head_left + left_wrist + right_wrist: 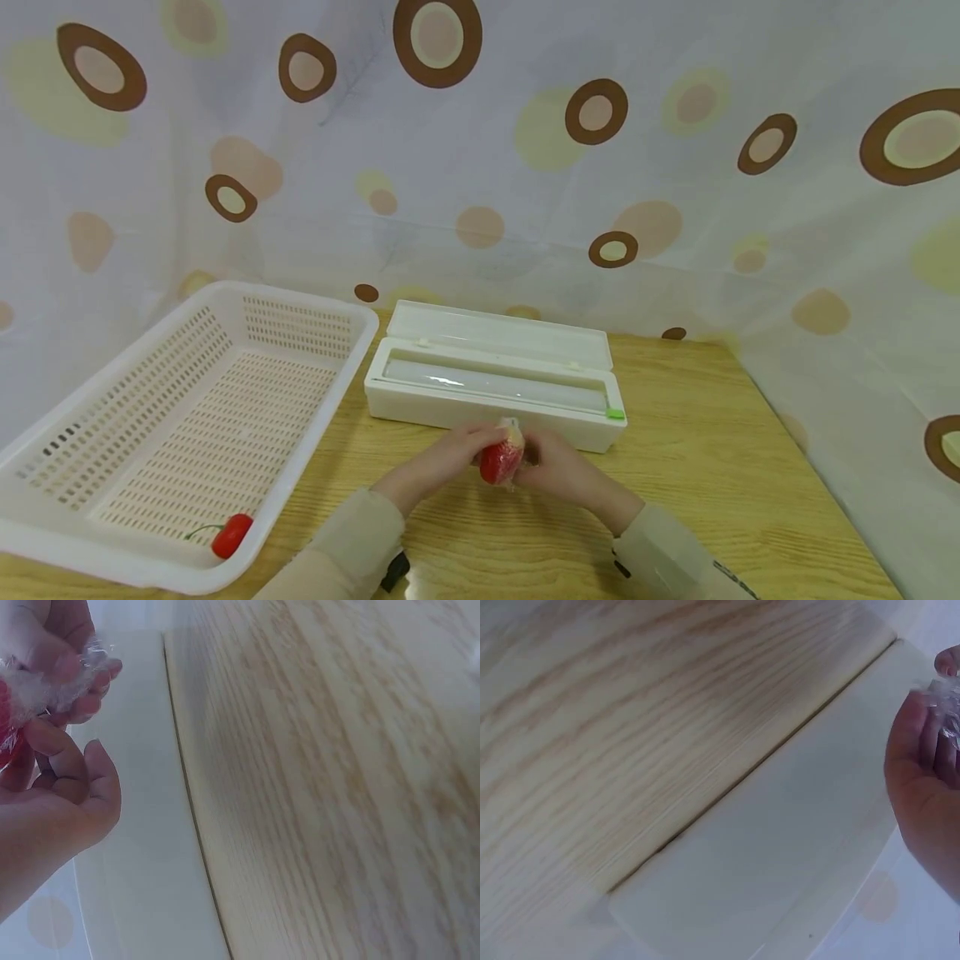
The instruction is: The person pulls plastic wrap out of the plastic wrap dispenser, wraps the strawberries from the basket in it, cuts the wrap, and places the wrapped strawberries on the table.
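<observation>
A red fruit with a yellowish end (501, 460), wrapped in clear cling film (82, 679), is held up between both hands in front of a white box. My left hand (447, 458) grips it from the left with curled fingers. On the other side, my right hand (561, 472) pinches the gathered film. Crumpled film sticks out between the fingers in both wrist views. The fruit's exact kind is hard to tell under the wrap. Just behind the hands, the white cling film dispenser (491, 408) stands with its lid raised and a film roll inside.
A large white perforated basket (352, 358) stands at the left; a small red fruit with a green stem (232, 536) lies in its near corner. A green slider (615, 413) sits on the dispenser's right end. Patterned sheeting (480, 167) closes off the wooden table's (705, 433) back and right.
</observation>
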`<state>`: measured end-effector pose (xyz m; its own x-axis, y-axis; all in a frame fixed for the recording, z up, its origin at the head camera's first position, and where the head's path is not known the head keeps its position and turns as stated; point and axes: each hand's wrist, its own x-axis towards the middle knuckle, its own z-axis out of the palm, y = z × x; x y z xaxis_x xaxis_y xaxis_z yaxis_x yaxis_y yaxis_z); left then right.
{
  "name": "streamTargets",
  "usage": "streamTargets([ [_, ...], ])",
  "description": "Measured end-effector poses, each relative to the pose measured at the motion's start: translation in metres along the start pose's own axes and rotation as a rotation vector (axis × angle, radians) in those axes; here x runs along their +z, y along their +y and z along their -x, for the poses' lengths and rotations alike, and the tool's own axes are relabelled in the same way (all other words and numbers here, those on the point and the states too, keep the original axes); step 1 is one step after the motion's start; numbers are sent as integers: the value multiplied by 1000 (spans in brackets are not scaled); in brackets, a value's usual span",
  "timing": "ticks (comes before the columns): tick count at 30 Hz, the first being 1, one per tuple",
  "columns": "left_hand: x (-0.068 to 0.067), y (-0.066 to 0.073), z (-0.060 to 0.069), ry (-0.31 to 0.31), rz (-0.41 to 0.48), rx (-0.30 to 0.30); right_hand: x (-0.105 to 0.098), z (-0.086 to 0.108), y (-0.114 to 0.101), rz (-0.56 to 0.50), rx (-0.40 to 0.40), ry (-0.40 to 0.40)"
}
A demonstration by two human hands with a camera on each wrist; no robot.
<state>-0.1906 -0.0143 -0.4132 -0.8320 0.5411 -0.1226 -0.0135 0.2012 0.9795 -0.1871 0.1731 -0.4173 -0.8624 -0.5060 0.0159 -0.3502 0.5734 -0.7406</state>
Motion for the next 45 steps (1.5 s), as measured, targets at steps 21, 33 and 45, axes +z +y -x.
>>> streamTargets([
  [21,6,4,0,27,30,16,-3,-3,-8,-573,294,213],
  [33,6,6,0,178,34,-14,0,-3,-24,-684,322,308],
  [45,7,9,0,293,101,19,2,0,-31,-544,227,274],
])
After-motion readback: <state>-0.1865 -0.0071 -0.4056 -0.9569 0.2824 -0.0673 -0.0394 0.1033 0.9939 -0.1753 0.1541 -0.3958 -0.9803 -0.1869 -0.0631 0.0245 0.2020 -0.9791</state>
